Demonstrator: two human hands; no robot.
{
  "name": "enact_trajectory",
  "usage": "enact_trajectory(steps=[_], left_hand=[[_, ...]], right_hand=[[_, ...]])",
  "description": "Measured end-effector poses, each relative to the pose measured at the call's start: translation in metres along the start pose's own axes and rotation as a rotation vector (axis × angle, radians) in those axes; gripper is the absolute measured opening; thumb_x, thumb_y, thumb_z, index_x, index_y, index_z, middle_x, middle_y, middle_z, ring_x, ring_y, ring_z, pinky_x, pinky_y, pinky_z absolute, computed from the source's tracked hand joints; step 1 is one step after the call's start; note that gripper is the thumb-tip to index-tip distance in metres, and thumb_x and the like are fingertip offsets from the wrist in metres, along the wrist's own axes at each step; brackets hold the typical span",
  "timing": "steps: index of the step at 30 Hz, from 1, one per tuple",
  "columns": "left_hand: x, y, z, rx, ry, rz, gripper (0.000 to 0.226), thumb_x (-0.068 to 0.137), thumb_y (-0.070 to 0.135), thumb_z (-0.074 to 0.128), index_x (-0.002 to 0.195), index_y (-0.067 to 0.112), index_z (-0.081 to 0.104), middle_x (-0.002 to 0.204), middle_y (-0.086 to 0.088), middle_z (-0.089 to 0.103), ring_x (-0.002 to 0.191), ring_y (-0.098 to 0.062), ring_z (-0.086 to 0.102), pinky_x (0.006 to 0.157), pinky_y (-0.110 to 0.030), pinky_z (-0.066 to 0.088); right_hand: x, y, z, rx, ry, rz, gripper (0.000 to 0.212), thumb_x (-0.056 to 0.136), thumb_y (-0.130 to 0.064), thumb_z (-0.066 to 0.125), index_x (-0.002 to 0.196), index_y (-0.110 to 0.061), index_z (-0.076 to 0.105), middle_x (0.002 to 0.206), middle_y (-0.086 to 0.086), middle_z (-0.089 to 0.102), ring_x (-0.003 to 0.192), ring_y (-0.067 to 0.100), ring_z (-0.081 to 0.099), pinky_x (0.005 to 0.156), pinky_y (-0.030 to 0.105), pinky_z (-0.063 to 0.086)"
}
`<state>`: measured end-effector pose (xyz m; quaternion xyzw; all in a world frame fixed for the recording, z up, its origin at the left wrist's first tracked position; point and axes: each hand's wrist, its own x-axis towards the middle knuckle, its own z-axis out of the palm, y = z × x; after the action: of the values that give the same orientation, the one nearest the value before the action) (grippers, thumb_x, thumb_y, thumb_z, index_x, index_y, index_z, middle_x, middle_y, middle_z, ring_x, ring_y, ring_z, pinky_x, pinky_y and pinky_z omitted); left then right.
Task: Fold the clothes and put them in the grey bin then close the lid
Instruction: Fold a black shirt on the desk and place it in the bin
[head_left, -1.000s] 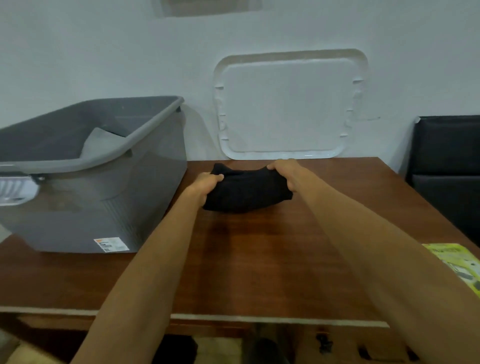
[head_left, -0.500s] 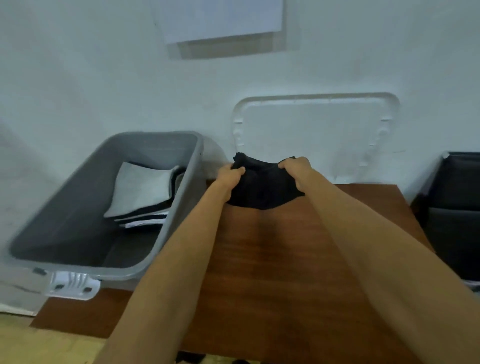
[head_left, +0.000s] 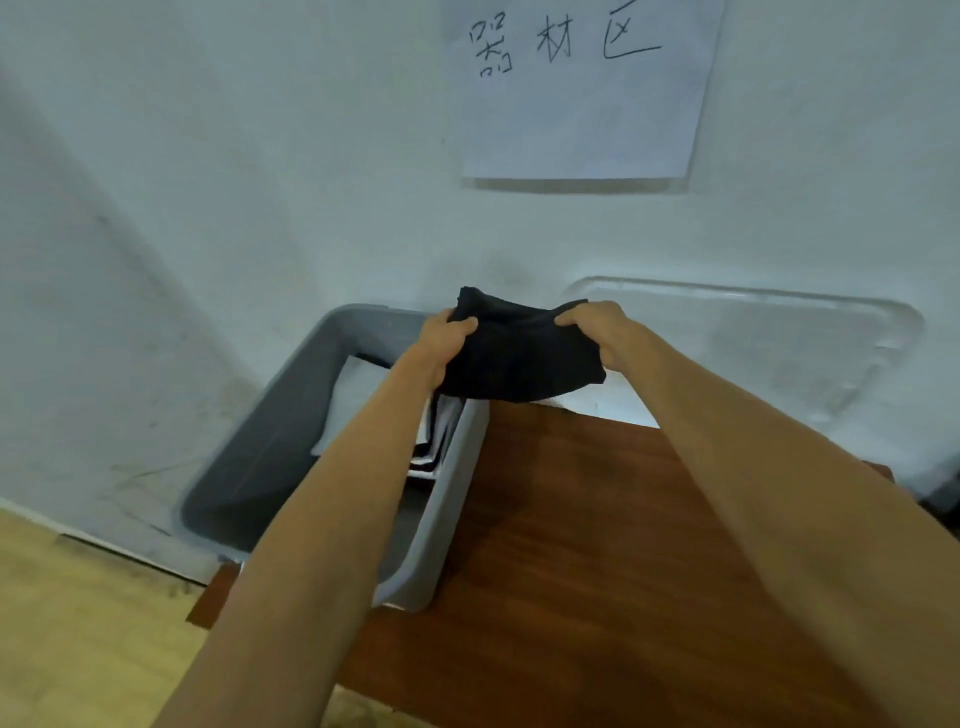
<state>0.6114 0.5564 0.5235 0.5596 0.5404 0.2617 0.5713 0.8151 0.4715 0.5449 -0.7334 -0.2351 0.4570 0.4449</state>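
White wall (head_left: 208, 208) takes up most of the view, far side. Brown wood table (head_left: 597, 545) sits near & right. Grey bin (head_left: 452, 483) stands at its left end, open. Lid (head_left: 779, 353) (pale, see-through-ish) leans on the wall, far right, well apart from the bin. Paper sign (head_left: 582, 114) hangs above. Inside the bin: folded stack (head_left: 358, 395), light piece on top. Black cloth (head_left: 519, 358), folded, is held in the air over the bin's far-right corner, partly over the table edge. Left hand (head_left: 441, 338) pinches its left edge, right hand (head_left: 597, 325) its right edge, fingers curled round the fabric. Step, imo: placing this piece. Next move needs a shift left, then lowering it flat onto the stack w/o the fold slipping, then letting go. Lid comes after.
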Motion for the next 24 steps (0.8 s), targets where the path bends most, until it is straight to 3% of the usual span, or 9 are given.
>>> enact_trajectory(steps=[4,7,11,15,19,21,24], left_hand=[[0.009,-0.010,-0.066,0.012,0.101,-0.006,0.037,0.106,0.023,0.055,0.141,0.013,0.057,0.126,-0.009,0.064,0.113,-0.029,0.061,0.098,-0.045,0.051],[0.020,-0.027,-0.115,0.130,0.171,0.004,0.037,0.106,0.025,0.053,0.142,0.015,0.057,0.125,-0.006,0.062,0.116,-0.028,0.059,0.104,-0.044,0.048],[0.045,-0.052,-0.170,0.281,0.218,-0.009,0.029,0.106,0.023,0.052,0.131,0.012,0.061,0.124,-0.013,0.066,0.109,-0.030,0.062,0.094,-0.042,0.050],[0.070,-0.083,-0.211,0.307,0.231,-0.032,0.030,0.105,0.021,0.052,0.132,0.010,0.059,0.124,-0.015,0.065,0.112,-0.033,0.062,0.101,-0.047,0.051],[0.103,-0.120,-0.230,0.359,0.241,-0.065,0.039,0.105,0.021,0.054,0.141,0.006,0.053,0.134,-0.019,0.060,0.120,-0.038,0.058,0.102,-0.042,0.048],[0.118,-0.147,-0.232,0.429,0.199,-0.121,0.045,0.105,0.023,0.055,0.145,0.005,0.048,0.139,-0.021,0.057,0.126,-0.041,0.055,0.103,-0.044,0.046],[0.131,-0.185,-0.229,0.581,0.100,-0.254,0.065,0.102,0.031,0.059,0.155,0.003,0.033,0.147,-0.025,0.050,0.132,-0.044,0.051,0.105,-0.048,0.044]], right_hand=[[0.010,-0.020,0.067,-0.004,-0.112,-0.010,0.049,0.088,-0.009,0.075,0.132,0.000,0.057,0.126,0.018,0.063,0.109,0.033,0.063,0.086,0.040,0.057],[0.018,-0.023,0.118,-0.032,-0.170,0.004,0.051,0.085,-0.007,0.076,0.132,0.002,0.056,0.126,0.020,0.063,0.108,0.035,0.065,0.094,0.047,0.058],[0.037,-0.017,0.186,-0.094,-0.205,0.054,0.051,0.085,-0.013,0.078,0.130,-0.001,0.058,0.126,0.018,0.064,0.109,0.035,0.065,0.095,0.047,0.057],[0.047,-0.010,0.243,-0.100,-0.153,0.031,0.039,0.089,-0.011,0.072,0.124,-0.010,0.056,0.115,0.013,0.062,0.100,0.029,0.061,0.088,0.039,0.057],[0.063,0.015,0.284,-0.144,-0.020,-0.008,0.033,0.092,-0.012,0.064,0.124,-0.008,0.057,0.109,0.008,0.059,0.081,0.021,0.055,0.077,0.034,0.050],[0.068,0.038,0.301,-0.207,0.021,0.046,0.031,0.090,-0.016,0.066,0.118,-0.004,0.060,0.116,0.015,0.066,0.089,0.029,0.062,0.082,0.037,0.055],[0.073,0.075,0.316,-0.318,0.124,0.087,0.048,0.091,-0.017,0.065,0.134,-0.001,0.052,0.126,0.019,0.065,0.112,0.039,0.064,0.083,0.036,0.052]])
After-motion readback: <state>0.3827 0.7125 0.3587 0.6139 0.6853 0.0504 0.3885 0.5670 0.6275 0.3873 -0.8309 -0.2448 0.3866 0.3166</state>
